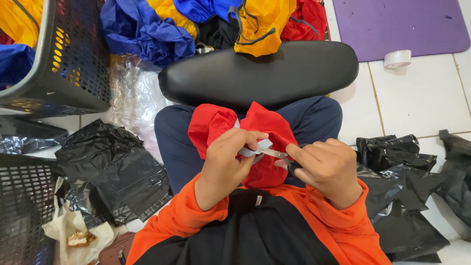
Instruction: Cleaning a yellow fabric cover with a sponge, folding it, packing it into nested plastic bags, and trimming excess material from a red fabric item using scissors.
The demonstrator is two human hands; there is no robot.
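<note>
Right, I'm looking straight down at both hands working over the lap. My left hand (226,164) is closed around a bunched red garment (260,142), thumb on top, pinching a small pale grey tab (255,148) of fabric against the cloth. My right hand (327,166) is curled tight on a small pair of scissors (276,154), the metal blades pointing left and meeting that grey tab just beside the left thumb. I can't tell whether the blades are parted or closed. The red garment sits on dark blue trousers (314,120), right in front of a long black padded cushion (260,73). Orange sleeves (343,230) frame the bottom of the view. Beyond the cushion there's a heap of blue, yellow and red fabric (196,24). A black perforated basket (68,54) stands at the upper left, crumpled black plastic bags (113,172) lie to the left and more black bags (407,186) to the right on the white tiles. A roll of tape (397,58) rests near the edge of a purple mat (402,24)
</note>
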